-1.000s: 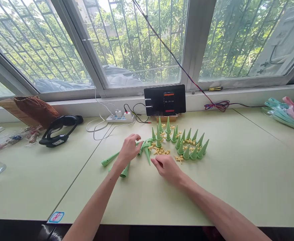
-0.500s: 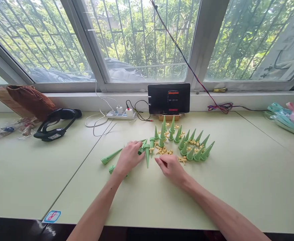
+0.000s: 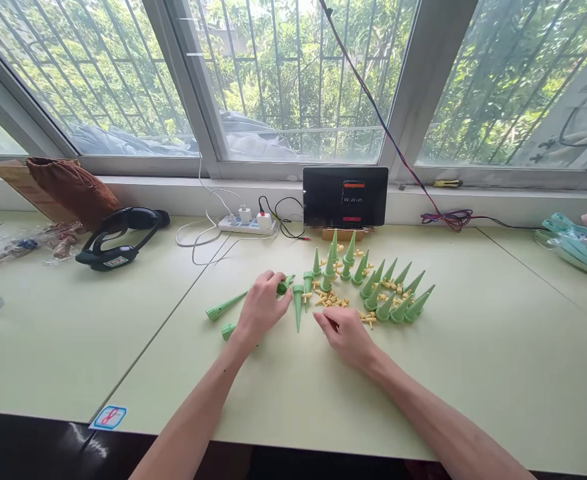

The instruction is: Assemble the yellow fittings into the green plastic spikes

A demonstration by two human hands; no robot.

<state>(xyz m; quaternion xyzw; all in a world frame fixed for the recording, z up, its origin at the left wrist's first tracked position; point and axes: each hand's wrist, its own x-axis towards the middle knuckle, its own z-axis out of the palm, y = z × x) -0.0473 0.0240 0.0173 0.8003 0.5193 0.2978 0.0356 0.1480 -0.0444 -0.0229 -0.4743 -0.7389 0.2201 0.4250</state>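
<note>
My left hand (image 3: 264,305) has its thumb and fingers curled round a green plastic watering spike (image 3: 284,287), mostly covered by the fingers. Just right of it lie two more green spikes, one with its point toward me (image 3: 298,308), the other with a small yellow valve (image 3: 307,298) at its side. Under and left of my left forearm are a long green spike (image 3: 226,307) and a partly hidden one (image 3: 228,331). My right hand (image 3: 346,331) rests closed on the table, fingertips pinched; whatever is in them is hidden. Loose yellow valves (image 3: 334,300) lie just beyond it.
Several green spikes (image 3: 401,310) stand point up at the right, with yellow valves among them. Behind is a tablet (image 3: 345,200) on a stand. A power strip (image 3: 247,225), a black headset (image 3: 118,243), a brown pouch (image 3: 73,190) and coiled cable (image 3: 451,219) lie along the back.
The view has shifted slightly, so everything appears a little further right. The spike in my left hand has turned or moved slightly away from me. My right hand keeps its closed pose.
</note>
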